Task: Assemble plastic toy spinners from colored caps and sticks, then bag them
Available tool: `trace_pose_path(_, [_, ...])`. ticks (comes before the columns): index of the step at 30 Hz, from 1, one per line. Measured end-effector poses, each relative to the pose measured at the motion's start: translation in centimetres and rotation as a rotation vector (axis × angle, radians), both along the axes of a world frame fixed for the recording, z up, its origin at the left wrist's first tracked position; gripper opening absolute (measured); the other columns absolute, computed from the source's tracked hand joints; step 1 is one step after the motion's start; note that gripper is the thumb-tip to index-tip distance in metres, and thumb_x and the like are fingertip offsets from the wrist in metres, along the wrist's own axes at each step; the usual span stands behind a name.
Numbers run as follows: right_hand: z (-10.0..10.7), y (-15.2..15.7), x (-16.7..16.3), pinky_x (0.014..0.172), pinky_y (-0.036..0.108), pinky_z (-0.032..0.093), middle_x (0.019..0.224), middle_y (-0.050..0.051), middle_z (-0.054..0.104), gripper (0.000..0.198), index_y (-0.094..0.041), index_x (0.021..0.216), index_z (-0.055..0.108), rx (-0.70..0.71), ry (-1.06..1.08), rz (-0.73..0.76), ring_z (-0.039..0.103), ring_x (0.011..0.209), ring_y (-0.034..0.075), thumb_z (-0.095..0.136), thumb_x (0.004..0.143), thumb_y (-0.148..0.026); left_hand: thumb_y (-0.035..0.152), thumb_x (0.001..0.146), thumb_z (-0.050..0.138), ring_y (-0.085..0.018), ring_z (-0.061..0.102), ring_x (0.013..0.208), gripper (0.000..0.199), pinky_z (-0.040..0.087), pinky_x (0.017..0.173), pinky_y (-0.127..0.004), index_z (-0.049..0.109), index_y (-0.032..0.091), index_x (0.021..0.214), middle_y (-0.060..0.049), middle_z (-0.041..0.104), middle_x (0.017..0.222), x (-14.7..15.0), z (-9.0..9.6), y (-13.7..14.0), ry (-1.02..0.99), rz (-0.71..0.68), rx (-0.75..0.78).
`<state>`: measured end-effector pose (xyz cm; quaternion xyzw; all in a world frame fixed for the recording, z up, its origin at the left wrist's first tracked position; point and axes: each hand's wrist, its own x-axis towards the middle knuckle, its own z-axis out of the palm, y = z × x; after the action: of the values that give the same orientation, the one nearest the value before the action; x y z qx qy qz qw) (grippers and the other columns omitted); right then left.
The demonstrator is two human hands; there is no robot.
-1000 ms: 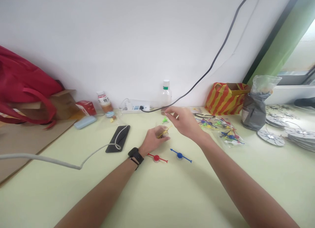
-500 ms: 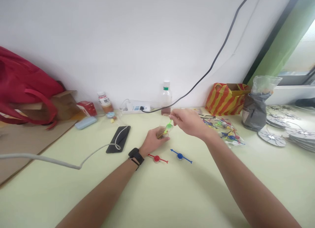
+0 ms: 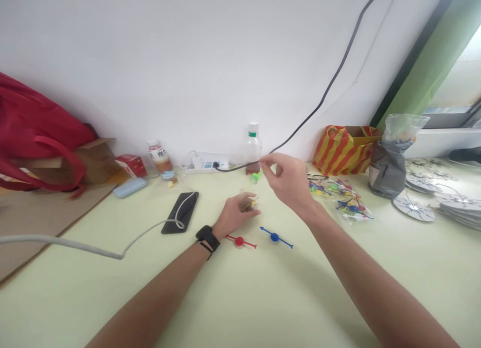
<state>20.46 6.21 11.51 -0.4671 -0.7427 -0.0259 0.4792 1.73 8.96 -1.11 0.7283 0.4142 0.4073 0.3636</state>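
Note:
My right hand (image 3: 289, 180) is raised above the table, thumb and forefinger pinched on a bright green spinner arrow (image 3: 256, 176), partly blurred. Lower and to its left, my left hand (image 3: 233, 213), with a black watch at the wrist, is closed round a small clear plastic bag (image 3: 248, 195). Something yellow (image 3: 253, 203) shows inside the bag; the rest of its contents is hard to make out. On the table near my left hand lies a red spinner arrow (image 3: 239, 241). A blue spinner arrow (image 3: 275, 237) is to the right of it.
Clear bags of coloured spinner arrows (image 3: 353, 207) lie at right, near a striped bag (image 3: 345, 150), a grey bag (image 3: 389, 167) and stacked discs (image 3: 462, 205). A bottle (image 3: 254, 150) and power strip (image 3: 210, 163) stand behind. At left are a black phone (image 3: 176, 215) and cable (image 3: 93, 246).
My right hand has risen with the green spinner arrow, lifting it up out of the clear bag. My left hand stays in place, holding the bag.

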Motion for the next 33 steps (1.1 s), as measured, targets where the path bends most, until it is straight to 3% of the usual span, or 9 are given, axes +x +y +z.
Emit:
trace_pose_path(3, [-0.2,0.1,-0.1,0.069,0.029,0.039,0.091,0.003,0.076,0.019,-0.021,0.097,0.072,0.014,-0.033,-0.062,0.062,0.071,0.017,0.052,0.096,-0.019,0.037,0.074,0.084,-0.019,0.07,0.082,0.053,0.058,0.08,-0.032,0.068,0.019,0.121,-0.004,0.076,0.093,0.0,-0.1,0.0,-0.003,-0.006,-0.006])
trace_pose_path(10, [-0.4,0.0,-0.5,0.069,0.029,0.036,0.091,0.002,0.076,0.023,-0.024,0.098,0.071,-0.17,-0.28,-0.006,0.066,0.082,0.019,0.05,0.095,-0.014,0.039,0.075,0.084,-0.022,0.069,0.087,0.044,0.056,0.078,-0.031,0.072,0.017,0.111,-0.004,0.076,0.093,-0.1,-0.3,0.1,0.01,0.005,0.051])
trace_pose_path(17, [0.0,0.3,0.4,0.061,0.032,0.024,0.088,0.004,0.075,0.023,-0.024,0.101,0.067,-0.17,-0.496,-0.184,0.063,0.075,0.021,0.048,0.094,-0.013,0.036,0.073,0.087,-0.022,0.071,0.085,0.051,0.058,0.079,-0.034,0.071,0.017,0.117,-0.005,0.077,0.094,0.0,-0.1,0.0,-0.026,0.014,0.014])
trace_pose_path(23, [0.7,-0.2,0.8,0.061,0.027,0.029,0.085,0.001,0.072,0.009,-0.022,0.09,0.062,-0.281,-0.36,-0.002,0.06,0.073,0.016,0.055,0.09,-0.016,0.03,0.071,0.088,-0.026,0.073,0.099,0.044,0.06,0.086,-0.035,0.073,0.016,0.11,-0.009,0.078,0.106,0.2,0.4,-0.4,-0.079,-0.021,-0.017])
trace_pose_path(28, [0.9,-0.3,1.1,0.059,0.03,0.023,0.078,0.004,0.068,0.016,-0.022,0.088,0.06,-0.211,-0.409,-0.135,0.054,0.066,0.018,0.05,0.089,-0.01,0.032,0.072,0.087,-0.025,0.074,0.094,0.047,0.06,0.09,-0.037,0.072,0.017,0.114,-0.008,0.079,0.1,0.2,0.1,-0.3,-0.056,-0.009,-0.029])
trace_pose_path(33, [0.3,-0.3,0.3,0.061,0.029,0.029,0.079,0.002,0.069,0.016,-0.023,0.094,0.061,-0.236,-0.264,-0.011,0.055,0.067,0.018,0.051,0.09,-0.012,0.037,0.073,0.085,-0.024,0.073,0.09,0.047,0.059,0.087,-0.037,0.072,0.017,0.114,-0.007,0.078,0.096,0.2,0.2,-0.3,-0.032,0.002,-0.018])
